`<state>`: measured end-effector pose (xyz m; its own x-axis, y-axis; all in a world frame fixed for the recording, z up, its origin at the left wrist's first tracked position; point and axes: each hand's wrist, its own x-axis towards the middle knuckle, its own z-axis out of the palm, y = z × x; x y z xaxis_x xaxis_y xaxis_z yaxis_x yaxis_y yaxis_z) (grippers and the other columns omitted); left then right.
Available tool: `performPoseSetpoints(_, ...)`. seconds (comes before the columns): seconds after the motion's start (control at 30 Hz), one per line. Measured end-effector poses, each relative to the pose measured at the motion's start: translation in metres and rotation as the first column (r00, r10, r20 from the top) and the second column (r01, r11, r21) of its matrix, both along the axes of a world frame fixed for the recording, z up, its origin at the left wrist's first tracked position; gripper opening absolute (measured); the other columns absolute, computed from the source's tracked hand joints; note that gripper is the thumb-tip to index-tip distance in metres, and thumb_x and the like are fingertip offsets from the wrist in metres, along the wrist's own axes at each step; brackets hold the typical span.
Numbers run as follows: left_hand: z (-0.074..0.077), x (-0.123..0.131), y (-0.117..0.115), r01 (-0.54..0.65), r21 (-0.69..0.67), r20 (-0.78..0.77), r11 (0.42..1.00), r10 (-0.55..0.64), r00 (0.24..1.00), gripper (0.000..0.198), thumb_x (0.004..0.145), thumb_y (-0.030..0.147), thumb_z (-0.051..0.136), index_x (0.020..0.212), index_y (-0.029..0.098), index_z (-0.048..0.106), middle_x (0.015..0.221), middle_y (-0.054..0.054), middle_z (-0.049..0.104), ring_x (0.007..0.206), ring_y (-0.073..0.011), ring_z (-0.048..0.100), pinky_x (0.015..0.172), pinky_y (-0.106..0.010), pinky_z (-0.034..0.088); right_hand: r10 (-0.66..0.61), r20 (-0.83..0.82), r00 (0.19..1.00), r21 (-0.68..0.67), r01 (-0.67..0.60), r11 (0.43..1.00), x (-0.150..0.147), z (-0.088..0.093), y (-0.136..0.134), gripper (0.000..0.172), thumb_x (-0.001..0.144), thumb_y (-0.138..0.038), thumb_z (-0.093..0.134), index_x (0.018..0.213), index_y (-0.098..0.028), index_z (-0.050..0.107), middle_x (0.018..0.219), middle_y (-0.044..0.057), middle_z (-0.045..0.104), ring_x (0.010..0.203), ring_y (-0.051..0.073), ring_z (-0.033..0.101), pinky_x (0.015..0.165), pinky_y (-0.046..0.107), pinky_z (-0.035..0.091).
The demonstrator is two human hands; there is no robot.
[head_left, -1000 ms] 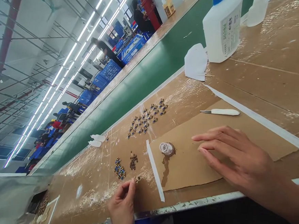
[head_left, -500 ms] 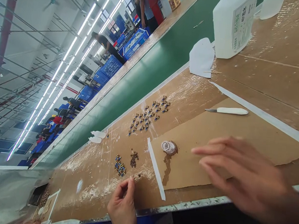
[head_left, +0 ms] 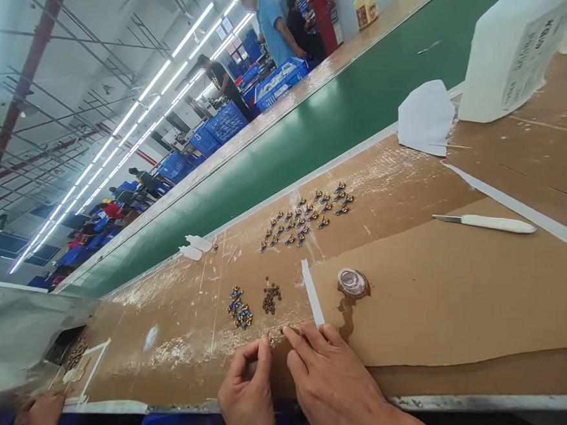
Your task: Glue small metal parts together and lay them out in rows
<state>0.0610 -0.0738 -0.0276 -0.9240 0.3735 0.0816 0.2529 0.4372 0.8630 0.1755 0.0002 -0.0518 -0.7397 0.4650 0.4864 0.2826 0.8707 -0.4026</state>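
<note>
My left hand rests at the near edge of the brown bench, thumb and forefinger pinched together; what they pinch is too small to make out. My right hand lies beside it, fingers stretched flat, forefinger tip touching a few tiny loose parts. Just beyond are a small cluster of blue-and-brass parts and a little pile of brown pieces. Farther back, several blue-and-brass parts stand in rows.
A cardboard sheet carries a small clear cap on a brown stain. A white-handled knife, a white bottle and white paper lie right. A green conveyor belt runs behind. Another person's hand shows bottom left.
My right hand has swept left from over the cardboard sheet to beside my left hand, fingertips now at the tiny parts. The view shifted slightly; the left hand stayed pinched.
</note>
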Motion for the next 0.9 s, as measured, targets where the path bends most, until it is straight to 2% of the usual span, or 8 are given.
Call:
performPoseSetpoints(0.13,-0.002,0.000,-0.001,0.008,0.021,-0.005,1.000,-0.008,1.000,0.039,0.061,0.054,0.074,0.074,0.017,0.072,0.071,-0.001,0.070,0.064,-0.0135,0.059,0.063,-0.023,0.047,-0.035,-0.046,0.998,0.049,0.037,0.998,-0.001,-0.004,-0.001,0.018,0.078,-0.028,0.060,0.088,-0.014,0.065,0.113,0.010,0.065,0.104,0.027,0.052,0.087,0.042,0.035)
performPoseSetpoints(0.4,-0.003,-0.003,-0.001,0.010,-0.031,0.006,0.999,-0.009,1.000,0.043,0.058,0.058,0.073,0.071,0.017,0.072,0.073,-0.003,0.071,0.064,-0.0144,0.060,0.061,-0.022,0.048,-0.052,-0.082,0.995,0.091,0.059,0.994,-0.001,-0.006,-0.005,0.018,0.074,-0.028,0.062,0.087,-0.014,0.064,0.112,0.009,0.065,0.104,0.026,0.051,0.087,0.042,0.033)
performPoseSetpoints(0.57,0.001,-0.001,0.001,0.005,-0.044,0.025,0.999,-0.004,1.000,0.045,0.056,0.060,0.074,0.070,0.017,0.072,0.071,-0.003,0.070,0.065,-0.0146,0.059,0.064,-0.023,0.048,-0.067,-0.136,0.988,0.118,0.084,0.989,0.002,-0.001,-0.004,0.015,0.076,-0.024,0.058,0.086,-0.014,0.063,0.109,0.008,0.067,0.099,0.025,0.054,0.086,0.041,0.033)
performPoseSetpoints(0.67,0.004,0.000,0.004,0.030,-0.053,0.047,0.998,-0.028,0.998,0.045,0.055,0.060,0.074,0.071,0.018,0.072,0.071,-0.002,0.069,0.065,-0.0147,0.059,0.064,-0.023,0.047,-0.097,-0.229,0.969,0.127,0.128,0.984,0.013,0.003,-0.004,0.011,0.079,-0.018,0.051,0.081,-0.016,0.062,0.107,0.006,0.068,0.097,0.023,0.056,0.086,0.039,0.034)
performPoseSetpoints(0.73,0.006,0.000,0.005,0.050,-0.068,0.054,0.996,-0.046,0.997,0.044,0.055,0.059,0.074,0.071,0.018,0.072,0.071,-0.002,0.069,0.065,-0.0144,0.058,0.065,-0.024,0.046,-0.122,-0.307,0.944,0.118,0.165,0.979,0.025,0.004,-0.005,0.015,0.080,-0.012,0.046,0.076,-0.017,0.059,0.103,0.003,0.070,0.092,0.021,0.058,0.082,0.037,0.035)
performPoseSetpoints(0.9,0.011,0.003,0.010,0.086,-0.094,0.024,0.992,-0.084,0.996,0.038,0.060,0.055,0.073,0.071,0.018,0.071,0.069,-0.001,0.069,0.065,-0.0142,0.058,0.066,-0.024,0.043,-0.196,-0.349,0.916,-0.016,0.203,0.979,0.065,0.005,-0.006,0.027,0.087,-0.009,0.037,0.077,-0.022,0.059,0.102,-0.003,0.071,0.087,0.016,0.061,0.084,0.034,0.039)
